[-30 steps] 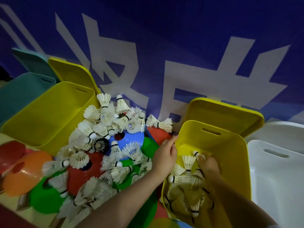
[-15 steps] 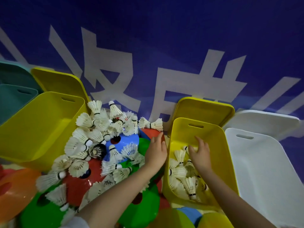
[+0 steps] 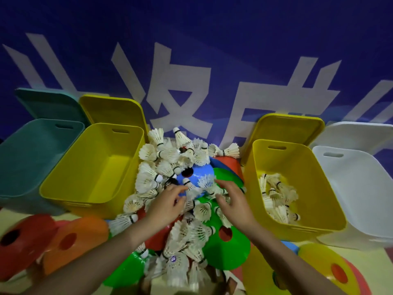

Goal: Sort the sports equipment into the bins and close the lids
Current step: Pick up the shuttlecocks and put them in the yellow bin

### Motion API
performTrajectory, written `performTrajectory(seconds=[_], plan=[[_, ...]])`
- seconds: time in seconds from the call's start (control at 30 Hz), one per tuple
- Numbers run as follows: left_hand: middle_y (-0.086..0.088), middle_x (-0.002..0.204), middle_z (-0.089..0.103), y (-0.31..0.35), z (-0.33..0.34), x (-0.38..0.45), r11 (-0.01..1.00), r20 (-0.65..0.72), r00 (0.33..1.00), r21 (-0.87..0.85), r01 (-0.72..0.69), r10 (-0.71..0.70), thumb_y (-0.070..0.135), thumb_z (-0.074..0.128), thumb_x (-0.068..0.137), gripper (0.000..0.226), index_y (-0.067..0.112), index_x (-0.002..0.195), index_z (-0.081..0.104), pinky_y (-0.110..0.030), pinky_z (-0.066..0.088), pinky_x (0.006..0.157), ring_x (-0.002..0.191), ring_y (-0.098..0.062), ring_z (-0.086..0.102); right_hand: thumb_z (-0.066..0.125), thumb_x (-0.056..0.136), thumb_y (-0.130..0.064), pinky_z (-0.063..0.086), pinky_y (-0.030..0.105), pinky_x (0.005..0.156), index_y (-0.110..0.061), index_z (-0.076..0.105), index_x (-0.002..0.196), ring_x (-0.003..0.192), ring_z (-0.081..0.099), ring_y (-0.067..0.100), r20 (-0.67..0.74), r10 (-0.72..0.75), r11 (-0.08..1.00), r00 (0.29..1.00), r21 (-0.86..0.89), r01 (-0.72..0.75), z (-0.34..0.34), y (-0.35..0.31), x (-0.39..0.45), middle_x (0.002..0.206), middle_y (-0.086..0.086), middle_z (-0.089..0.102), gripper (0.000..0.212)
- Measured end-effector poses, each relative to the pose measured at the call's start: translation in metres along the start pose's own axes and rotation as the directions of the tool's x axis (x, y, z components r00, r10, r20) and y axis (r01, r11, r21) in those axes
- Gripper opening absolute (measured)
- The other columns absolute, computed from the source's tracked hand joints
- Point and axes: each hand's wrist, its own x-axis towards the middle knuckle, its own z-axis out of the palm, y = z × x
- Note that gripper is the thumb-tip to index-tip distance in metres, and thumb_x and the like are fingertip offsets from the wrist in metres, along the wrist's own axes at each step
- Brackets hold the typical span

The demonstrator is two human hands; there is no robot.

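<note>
The shuttlecocks (image 3: 170,167) lie heaped over coloured disc cones between the two yellow bins, a few already in the right yellow bin (image 3: 319,209); they look very light with crushable feather skirts, so the firm cork end is likely the best hold. Over the blue cone (image 3: 202,173), the left hand (image 3: 168,204) and right hand (image 3: 234,201) reach with fingers loosely spread, each grip released, fingertips touching feathers and holding nothing.
</note>
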Motion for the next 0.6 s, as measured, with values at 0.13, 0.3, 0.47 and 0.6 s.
performTrajectory(seconds=[0.13,0.3,0.47,0.6], plan=[[0.008,0.140,0.039,-0.017,0.006,-0.033,0.989,0.208,0.977,0.129,-0.067,0.039,0.056,0.050,0.090,0.061,0.036,0.144,0.030,-0.022,0.041,0.091,0.120,-0.005,0.043,0.044,0.085,-0.028,0.037,0.034,0.106,-0.031,0.036,0.143,0.127,0.039,0.010,0.265,-0.043,0.985,0.963,-0.149,0.085,0.019,0.008,-0.038,0.137,-0.006,0.043,0.058],[0.002,0.151,0.024,-0.024,0.030,-0.044,0.955,0.411,0.911,0.262,-0.141,0.021,0.060,0.059,0.082,0.088,0.034,0.151,0.010,-0.037,0.041,0.102,0.135,-0.019,0.031,0.053,0.088,-0.031,0.031,0.030,0.106,-0.035,-0.003,0.150,0.134,0.031,0.021,0.478,0.056,0.893,0.877,-0.417,0.171,0.038,0.017,-0.066,0.151,0.001,0.029,0.084],[0.005,0.142,0.037,-0.034,0.043,-0.040,0.979,0.366,0.930,0.178,-0.102,0.030,0.044,0.060,0.084,0.070,0.035,0.145,0.027,-0.032,0.042,0.101,0.129,-0.016,0.038,0.056,0.086,-0.040,0.039,0.030,0.090,-0.035,0.003,0.151,0.117,0.046,0.021,0.414,0.120,0.894,0.903,-0.439,0.083,0.063,0.019,-0.062,0.136,0.004,0.048,0.083],[0.007,0.133,0.042,-0.037,0.033,-0.034,0.996,0.300,0.953,0.056,-0.069,0.049,0.040,0.063,0.084,0.061,0.034,0.139,0.038,-0.023,0.040,0.093,0.118,-0.009,0.043,0.059,0.086,-0.051,0.041,0.024,0.090,-0.030,0.026,0.147,0.119,0.051,0.018,0.344,0.097,0.952,0.934,-0.305,0.014,0.060,0.017,-0.056,0.135,-0.002,0.051,0.073]])
